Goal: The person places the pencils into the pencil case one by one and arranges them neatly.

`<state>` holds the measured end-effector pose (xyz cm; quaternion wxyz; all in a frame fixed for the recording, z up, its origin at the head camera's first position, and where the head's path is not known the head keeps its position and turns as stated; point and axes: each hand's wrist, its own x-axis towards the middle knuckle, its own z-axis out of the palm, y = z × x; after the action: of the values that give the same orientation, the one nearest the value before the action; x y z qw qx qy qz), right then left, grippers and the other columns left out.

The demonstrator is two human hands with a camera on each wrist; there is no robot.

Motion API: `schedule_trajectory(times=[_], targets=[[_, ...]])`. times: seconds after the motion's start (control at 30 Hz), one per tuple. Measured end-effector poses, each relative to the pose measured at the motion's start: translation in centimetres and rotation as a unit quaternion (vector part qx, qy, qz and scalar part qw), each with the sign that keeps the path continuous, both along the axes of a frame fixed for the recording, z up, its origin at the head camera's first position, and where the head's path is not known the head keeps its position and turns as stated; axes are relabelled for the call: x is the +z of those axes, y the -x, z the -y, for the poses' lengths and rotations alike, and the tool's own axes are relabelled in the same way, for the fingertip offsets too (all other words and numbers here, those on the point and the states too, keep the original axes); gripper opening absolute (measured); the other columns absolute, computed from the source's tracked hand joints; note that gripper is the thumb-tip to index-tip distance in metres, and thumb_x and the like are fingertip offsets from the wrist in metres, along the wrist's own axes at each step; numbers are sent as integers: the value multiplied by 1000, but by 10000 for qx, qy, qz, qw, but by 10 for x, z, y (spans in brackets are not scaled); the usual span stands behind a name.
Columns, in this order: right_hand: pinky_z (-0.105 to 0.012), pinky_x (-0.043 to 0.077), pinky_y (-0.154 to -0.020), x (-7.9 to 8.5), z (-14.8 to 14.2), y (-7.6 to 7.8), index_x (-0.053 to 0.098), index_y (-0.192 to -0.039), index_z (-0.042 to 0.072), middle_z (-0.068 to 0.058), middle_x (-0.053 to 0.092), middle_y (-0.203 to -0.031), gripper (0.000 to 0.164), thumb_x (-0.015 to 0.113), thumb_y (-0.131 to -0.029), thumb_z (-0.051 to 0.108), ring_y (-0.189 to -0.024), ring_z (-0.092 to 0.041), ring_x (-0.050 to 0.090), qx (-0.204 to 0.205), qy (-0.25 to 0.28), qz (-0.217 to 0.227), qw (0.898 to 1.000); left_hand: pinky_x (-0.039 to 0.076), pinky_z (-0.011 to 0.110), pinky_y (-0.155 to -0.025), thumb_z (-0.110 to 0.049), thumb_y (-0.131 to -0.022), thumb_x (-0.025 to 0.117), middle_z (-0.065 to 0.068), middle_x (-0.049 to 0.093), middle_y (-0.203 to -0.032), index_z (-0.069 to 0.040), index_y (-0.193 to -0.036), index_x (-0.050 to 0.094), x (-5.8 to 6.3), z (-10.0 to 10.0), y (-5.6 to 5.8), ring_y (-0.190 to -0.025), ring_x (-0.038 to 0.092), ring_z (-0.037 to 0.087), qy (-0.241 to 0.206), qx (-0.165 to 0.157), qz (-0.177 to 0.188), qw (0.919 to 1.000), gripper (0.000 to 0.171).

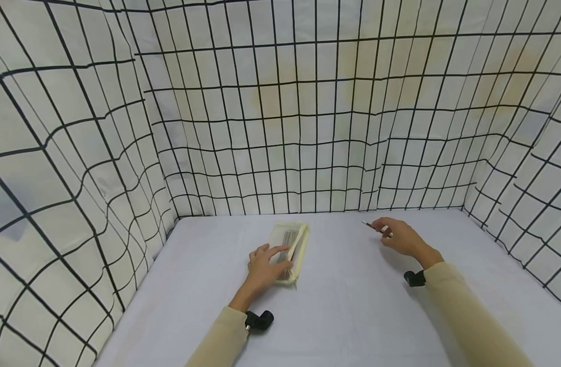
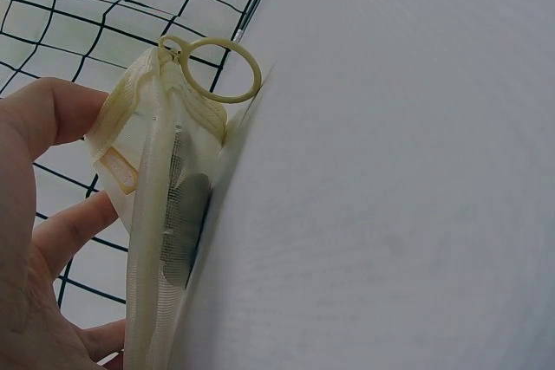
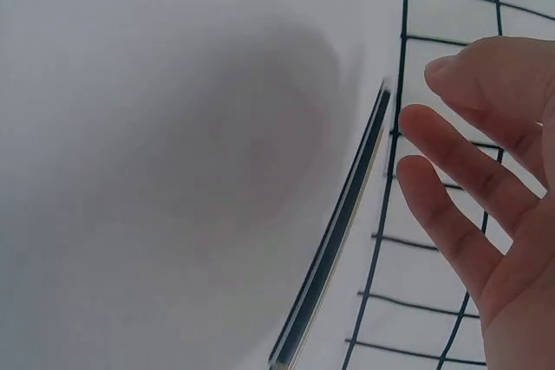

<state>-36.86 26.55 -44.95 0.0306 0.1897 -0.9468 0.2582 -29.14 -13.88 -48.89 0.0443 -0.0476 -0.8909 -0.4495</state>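
A pale yellow mesh zip pouch [image 1: 300, 255] lies left of centre on the white table, dark slim contents showing through its mesh. My left hand [image 1: 264, 266] holds it near the zip, thumb and fingers bent against it. Up close in the left wrist view, the pouch [image 2: 156, 214] has a ring pull [image 2: 221, 68] on its zip and a grey rounded shape inside. At the right, my right hand [image 1: 402, 238] is just over a slim dark pencil-like stick [image 1: 368, 224]. In the right wrist view its fingers [image 3: 451, 205] are spread apart from the stick [image 3: 329, 240].
White cloth covers the table [image 1: 345, 311]. A white backdrop with a black grid [image 1: 308, 122] rises behind the table and along both sides. Black wrist cameras sit on the left wrist [image 1: 259, 320] and right wrist [image 1: 414, 278], below beige sleeves.
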Motion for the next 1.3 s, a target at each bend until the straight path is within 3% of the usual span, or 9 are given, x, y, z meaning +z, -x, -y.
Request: schedule_trajectory(times=[0.6,0.83,1.1,1.3], targets=[[-49,53,-84,-2,-25,10,60,-135,5,-17,67,-125,48,66,-89,-4,-104,-31,65,-187,-599,88,9980,20,73,-111,-41,-87,75,26,34,-160,-30,-131,70,-1,0,1,-145,23,48,-5,2,-17,10000,46],[-48,53,-83,-4,-27,15,60,-136,6,-16,67,-123,49,64,-89,-6,-102,-30,65,-194,-779,137,9967,21,71,-110,-40,-87,75,28,35,-159,-28,-131,70,-3,1,2,-144,23,48,19,-35,-51,10000,46],[-48,53,-83,-6,-26,13,62,-134,9,-15,69,-121,41,60,-95,-2,-98,-27,64,-336,-893,256,9951,23,71,-108,-40,-86,75,28,36,-158,-28,-130,70,-2,0,1,-143,25,48,59,-17,-100,9999,46],[-48,52,-83,-6,-23,11,63,-132,7,-14,70,-119,40,60,-93,-5,-95,-26,64,-316,-865,170,9956,24,70,-108,-41,-85,75,28,36,-158,-29,-130,70,-2,0,1,-143,25,48,66,-3,-82,9999,47]])
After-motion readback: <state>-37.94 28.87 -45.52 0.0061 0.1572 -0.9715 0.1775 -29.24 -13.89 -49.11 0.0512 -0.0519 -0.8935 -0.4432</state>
